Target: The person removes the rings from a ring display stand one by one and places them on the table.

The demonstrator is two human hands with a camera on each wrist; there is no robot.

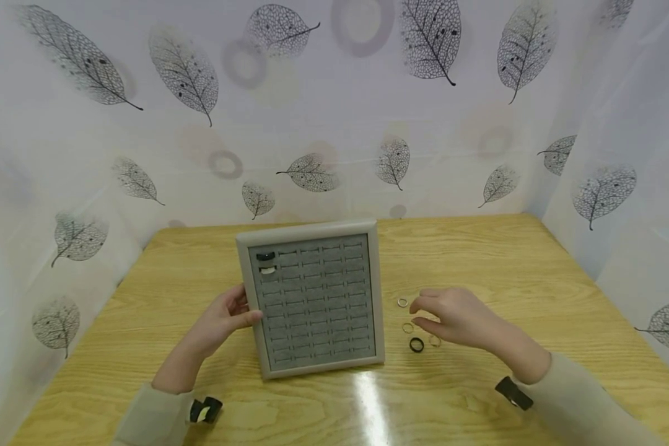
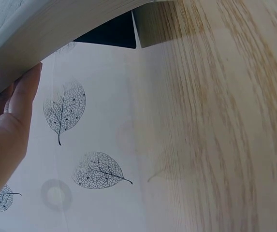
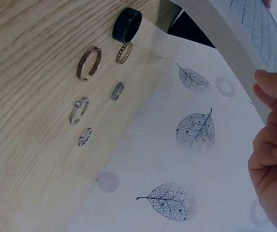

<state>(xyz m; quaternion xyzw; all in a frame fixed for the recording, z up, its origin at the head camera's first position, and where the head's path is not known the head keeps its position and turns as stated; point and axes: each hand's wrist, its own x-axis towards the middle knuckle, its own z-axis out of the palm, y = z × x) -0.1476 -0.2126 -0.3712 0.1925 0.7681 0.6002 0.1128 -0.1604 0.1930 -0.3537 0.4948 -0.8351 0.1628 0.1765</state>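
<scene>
On the pale wooden table, the left hand grips the left edge of the upright grey slotted ring display tray. The right hand hovers, fingers loosely curled and holding nothing, over loose metal rings and a black band ring lying just right of the tray.

A light wooden bench carries a grey ring tray, propped upright near its middle. Just right of it lie loose rings, among them a black band.
</scene>
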